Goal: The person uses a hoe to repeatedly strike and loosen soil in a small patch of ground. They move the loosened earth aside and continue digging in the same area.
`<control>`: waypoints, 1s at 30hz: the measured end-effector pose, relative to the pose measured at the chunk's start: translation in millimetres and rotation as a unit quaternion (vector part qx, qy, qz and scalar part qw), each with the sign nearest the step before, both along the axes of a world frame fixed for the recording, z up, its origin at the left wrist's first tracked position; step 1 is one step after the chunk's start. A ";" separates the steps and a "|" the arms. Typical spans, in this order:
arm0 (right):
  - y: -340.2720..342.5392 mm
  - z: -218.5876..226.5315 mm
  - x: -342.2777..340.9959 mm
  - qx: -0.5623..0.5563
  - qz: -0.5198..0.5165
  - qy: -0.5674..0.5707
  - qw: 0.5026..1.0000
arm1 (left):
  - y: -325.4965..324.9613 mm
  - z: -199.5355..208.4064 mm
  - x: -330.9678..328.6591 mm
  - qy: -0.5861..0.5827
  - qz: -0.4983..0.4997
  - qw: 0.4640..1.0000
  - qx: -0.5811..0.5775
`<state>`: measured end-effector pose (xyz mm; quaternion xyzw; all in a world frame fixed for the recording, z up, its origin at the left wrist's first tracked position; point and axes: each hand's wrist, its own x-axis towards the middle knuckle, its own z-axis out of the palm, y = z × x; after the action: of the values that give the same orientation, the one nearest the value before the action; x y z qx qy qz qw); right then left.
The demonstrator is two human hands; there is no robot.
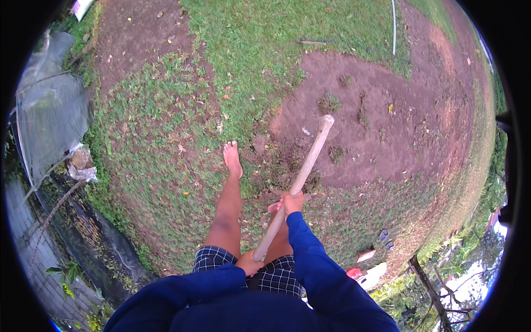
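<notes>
Ground (166, 221) of thin grass and earth fills most of the view, and within it a dark soil patch (404, 133) reaches well to the right of the work, its edge meeting green turf above and sparser grass below. Along the left rim hangs a grey sheet (52, 110). Two blue sleeves come up from the lower edge, the left sleeve (188, 285) bent across the body, the right sleeve (326, 260) angled forward. Between them a pale wooden handle (308, 163) slants up and rightward from the lap, its far end over the soil; whether that end touches down is hard to judge from above. Crumpled shiny plastic (86, 175) by the sheet wraps a brown lump (81, 159). Left hand (250, 263) and right hand (293, 203) both have their fingers wrapped around the handle, the left low near the lap, the right farther along. A bare left foot (233, 160) stands on the grass, well apart from the handle's far end.
</notes>
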<state>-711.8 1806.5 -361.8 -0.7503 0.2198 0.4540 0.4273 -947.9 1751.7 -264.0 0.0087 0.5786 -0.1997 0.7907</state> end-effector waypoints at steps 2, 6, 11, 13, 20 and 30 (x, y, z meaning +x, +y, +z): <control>33.5 -10.4 38.8 0.039 0.008 -0.065 0.997 | 4.2 -65.3 10.9 -0.003 0.130 0.987 -0.096; 84.9 -89.5 92.3 0.040 0.062 -0.101 0.992 | 12.7 -162.0 48.3 -0.098 0.094 0.990 -0.021; -1.7 -138.9 -1.6 -0.169 0.274 0.162 0.933 | -19.9 -89.9 58.9 0.007 0.013 0.999 0.043; -58.2 -121.9 -29.1 -0.126 0.150 0.158 0.968 | -45.5 -32.2 44.9 0.007 0.014 1.000 0.002; -111.8 -12.6 24.0 -0.039 0.046 -0.003 0.998 | -104.9 36.3 34.7 -0.083 -0.110 0.986 0.092; 23.9 -52.6 105.4 0.088 0.144 -0.092 0.981 | -67.9 -103.3 114.5 -0.103 0.002 0.952 0.290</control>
<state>-606.3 1830.5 -414.5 -0.7721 0.0287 0.4577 0.4399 -833.4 1683.8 -367.3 0.2569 0.5271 -0.0202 0.8098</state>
